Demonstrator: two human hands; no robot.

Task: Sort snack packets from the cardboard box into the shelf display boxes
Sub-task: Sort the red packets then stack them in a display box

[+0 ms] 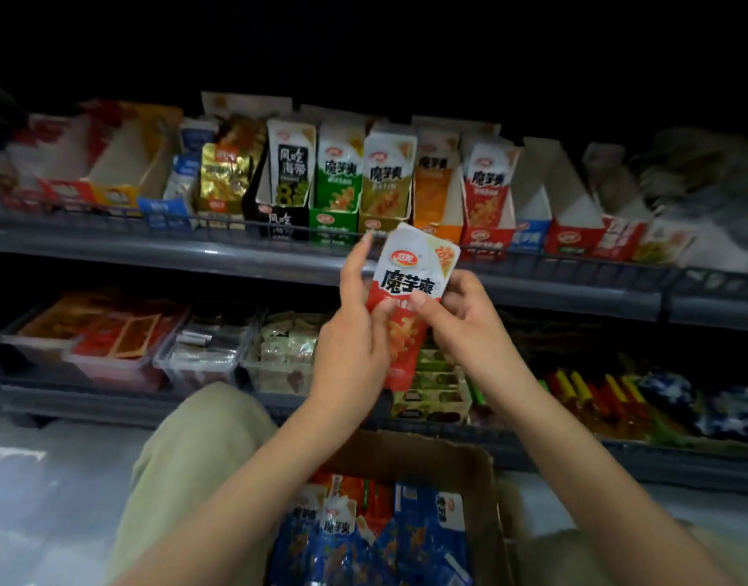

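Both hands hold one red and white snack packet [412, 285] upright in front of the upper shelf. My left hand [357, 332] grips its left edge with the thumb on the front and the index finger pointing up. My right hand [461, 319] pinches its right side. Below, between my knees, the brown cardboard box [461, 458] holds several blue and red packets [406, 539]. A red display box [486, 205] with matching red packets stands on the upper shelf just above the held packet.
The upper shelf [220, 251] carries a row of display boxes: gold, black, green, olive, orange, red, and empty white ones at left and right. The lower shelf holds clear tubs [203, 353] of snacks and loose packets. Grey floor lies at the left.
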